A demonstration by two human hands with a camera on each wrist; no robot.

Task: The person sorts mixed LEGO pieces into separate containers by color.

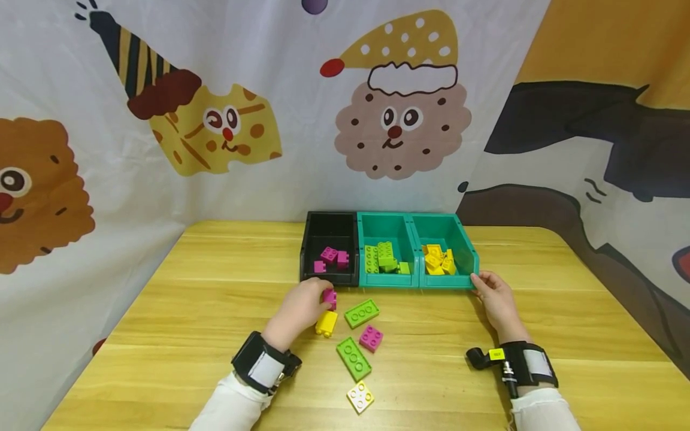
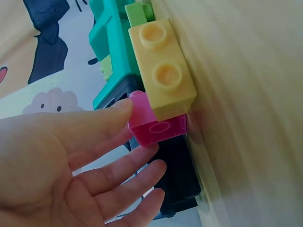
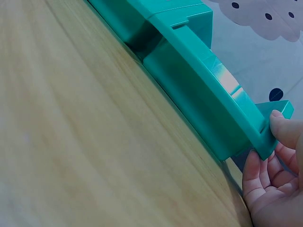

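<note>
My left hand [image 1: 303, 306] pinches a magenta toy brick [image 2: 158, 124] just in front of the black bin [image 1: 307, 279]. The thumb lies at the brick's side and the other fingers spread loosely beyond it. Right beside that brick is a yellow brick [image 1: 326, 323], whose two studs show in the left wrist view. My right hand [image 1: 495, 299] grips the front right corner of the right teal bin [image 3: 203, 101], thumb on the rim and fingers beneath. Yellow bricks [image 1: 439, 260] lie in that bin, lime green bricks [image 1: 385, 257] in the middle bin, and magenta bricks [image 1: 330, 256] in the black bin.
On the wooden table before the bins lie two lime green bricks, one farther back [image 1: 362, 313] and one nearer [image 1: 354, 358]. A magenta brick [image 1: 371, 338] is between them, and a pale yellow square brick [image 1: 360, 397] lies closest to me. A printed cloth [image 1: 302, 179] hangs behind.
</note>
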